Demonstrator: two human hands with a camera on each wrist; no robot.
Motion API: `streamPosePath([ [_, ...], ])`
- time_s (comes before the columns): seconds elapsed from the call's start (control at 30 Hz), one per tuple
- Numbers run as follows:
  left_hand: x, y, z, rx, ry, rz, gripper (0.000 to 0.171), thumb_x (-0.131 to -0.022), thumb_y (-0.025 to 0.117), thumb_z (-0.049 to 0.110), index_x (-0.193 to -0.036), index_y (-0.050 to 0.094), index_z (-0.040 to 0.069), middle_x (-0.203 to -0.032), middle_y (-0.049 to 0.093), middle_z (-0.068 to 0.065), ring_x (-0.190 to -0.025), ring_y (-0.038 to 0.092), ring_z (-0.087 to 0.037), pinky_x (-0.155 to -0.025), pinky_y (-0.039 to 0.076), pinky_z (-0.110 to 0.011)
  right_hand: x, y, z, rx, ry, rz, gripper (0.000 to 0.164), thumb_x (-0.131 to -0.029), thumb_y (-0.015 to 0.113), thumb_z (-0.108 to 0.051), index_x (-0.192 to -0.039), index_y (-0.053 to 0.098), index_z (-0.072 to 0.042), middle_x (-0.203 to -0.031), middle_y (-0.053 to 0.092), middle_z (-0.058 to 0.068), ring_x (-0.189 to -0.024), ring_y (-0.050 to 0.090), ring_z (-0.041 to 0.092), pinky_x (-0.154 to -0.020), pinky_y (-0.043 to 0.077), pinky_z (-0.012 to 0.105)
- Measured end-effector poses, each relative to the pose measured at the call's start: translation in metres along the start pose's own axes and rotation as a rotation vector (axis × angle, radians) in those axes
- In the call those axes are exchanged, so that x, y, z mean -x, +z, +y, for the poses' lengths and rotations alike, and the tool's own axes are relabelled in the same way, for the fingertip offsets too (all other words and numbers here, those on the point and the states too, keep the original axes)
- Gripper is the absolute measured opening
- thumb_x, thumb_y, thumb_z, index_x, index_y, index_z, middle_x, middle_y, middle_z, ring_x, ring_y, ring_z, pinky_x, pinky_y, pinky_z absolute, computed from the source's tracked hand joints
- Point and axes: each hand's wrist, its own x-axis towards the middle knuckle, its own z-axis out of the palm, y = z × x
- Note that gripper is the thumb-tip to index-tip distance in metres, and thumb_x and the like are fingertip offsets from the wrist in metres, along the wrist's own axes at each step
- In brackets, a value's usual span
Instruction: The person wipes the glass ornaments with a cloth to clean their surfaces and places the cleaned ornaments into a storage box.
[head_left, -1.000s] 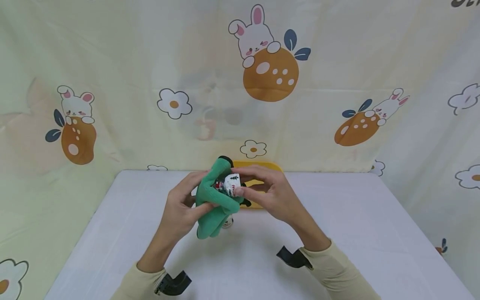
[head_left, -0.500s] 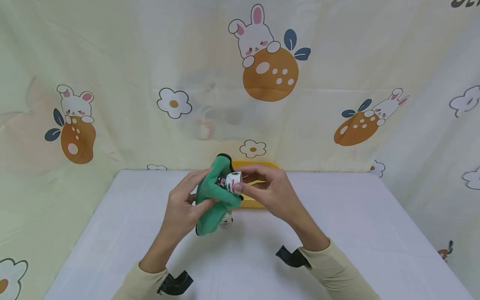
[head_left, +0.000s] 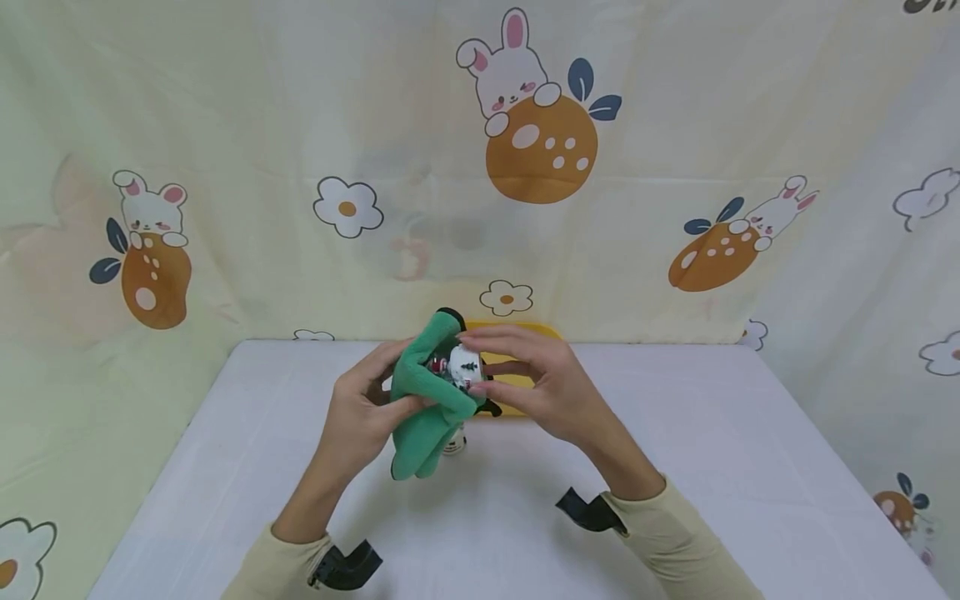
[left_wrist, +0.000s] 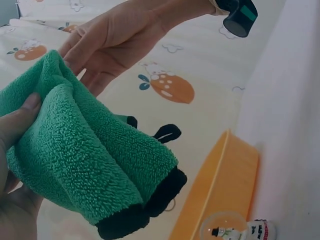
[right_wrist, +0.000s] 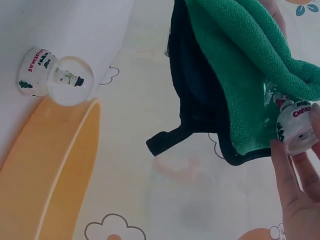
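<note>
There are one green cloth (head_left: 420,379), two snow globes (right_wrist: 294,125) (right_wrist: 52,75), one yellow tub (left_wrist: 235,175) and one white table (head_left: 480,533).

In the head view, we find the held snow globe's (head_left: 467,367) dome partly hidden in the green cloth (head_left: 420,387); its base print is too small to read. Just below centre, the cloth covers the second snow globe's (head_left: 454,443) upper part. The right-hand grip (head_left: 532,375) blocks much of the yellow bin (head_left: 525,328). Upper right, we note cropped lettering (head_left: 926,5). In the left wrist view, the left edge cuts the left-hand grip (left_wrist: 17,210); the bin runs off the bottom.
</note>
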Motion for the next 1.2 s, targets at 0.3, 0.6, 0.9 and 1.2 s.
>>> streamPosePath([
  [0.3,0.001,-0.002,0.002,-0.014,-0.095,0.026,0.057,-0.085,0.079,-0.004,-0.138,0.061,0.007,-0.129,0.066,-0.011,-0.113,0.066,-0.020,-0.086,0.061,-0.032,0.000,-0.001,0.001,0.190,-0.119,-0.012,0.047,-0.082,0.081,0.002,-0.127,0.070,-0.006,-0.135,0.064,0.006,-0.128,0.057,0.023,-0.099,0.055,0.030],
  [0.6,0.002,-0.003,0.000,0.017,-0.124,-0.001,0.056,-0.085,0.079,-0.003,-0.137,0.061,0.008,-0.128,0.065,-0.009,-0.113,0.065,-0.021,-0.087,0.061,-0.034,0.002,0.002,0.002,0.119,-0.089,-0.003,0.049,-0.083,0.080,0.004,-0.129,0.067,-0.004,-0.137,0.063,0.008,-0.127,0.059,0.023,-0.098,0.056,0.033],
  [0.9,0.003,-0.003,-0.001,0.052,-0.008,-0.051,0.061,-0.085,0.077,-0.007,-0.140,0.059,0.010,-0.132,0.063,-0.007,-0.121,0.061,-0.025,-0.087,0.061,-0.040,0.005,0.007,0.001,0.058,0.017,0.023,0.048,-0.087,0.078,0.001,-0.133,0.065,-0.005,-0.133,0.064,0.008,-0.118,0.064,0.021,-0.087,0.061,0.035],
  [1.2,0.005,-0.002,-0.004,-0.039,0.103,-0.031,0.064,-0.081,0.077,-0.014,-0.140,0.058,0.004,-0.132,0.063,-0.012,-0.122,0.060,-0.021,-0.084,0.062,-0.036,0.005,0.009,-0.001,0.100,0.135,0.068,0.037,-0.091,0.076,-0.010,-0.128,0.069,-0.010,-0.118,0.071,0.002,-0.097,0.071,0.014,-0.081,0.062,0.031],
])
